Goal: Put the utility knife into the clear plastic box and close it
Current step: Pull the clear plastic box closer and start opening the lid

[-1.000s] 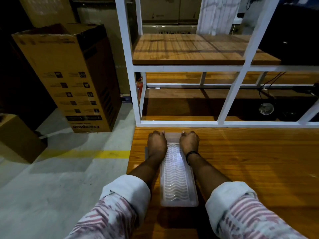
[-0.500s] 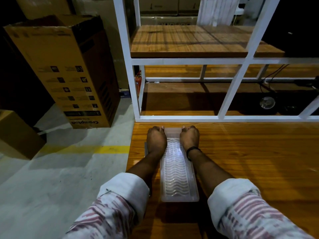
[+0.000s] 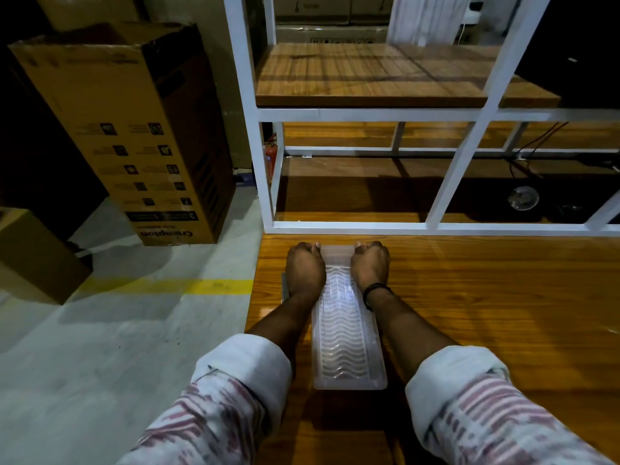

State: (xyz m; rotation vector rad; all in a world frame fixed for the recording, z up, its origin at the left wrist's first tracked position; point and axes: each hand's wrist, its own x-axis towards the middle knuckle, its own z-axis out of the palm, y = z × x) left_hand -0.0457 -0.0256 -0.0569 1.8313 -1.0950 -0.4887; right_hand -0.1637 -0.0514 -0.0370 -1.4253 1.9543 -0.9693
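A long clear plastic box [image 3: 345, 344] with a wavy ribbed lid lies lengthwise on the wooden table [image 3: 486, 313], near its left edge. My left hand [image 3: 306, 268] grips the box's far left corner, and my right hand [image 3: 370, 265] grips its far right corner, fingers curled over the far end. The lid lies flat on the box. A grey flat object [image 3: 284, 288] sticks out just left of my left wrist; I cannot tell whether it is the utility knife. No knife shows through the lid.
A white metal frame [image 3: 349, 226] with wooden shelves stands right behind the box. Left of the table, a tall cardboard box [image 3: 134, 135] and a smaller one [image 3: 37, 256] stand on the grey floor with a yellow line [image 3: 188, 286].
Both hands stay on the far corners of the box. The view has shifted slightly; the box has not visibly moved.
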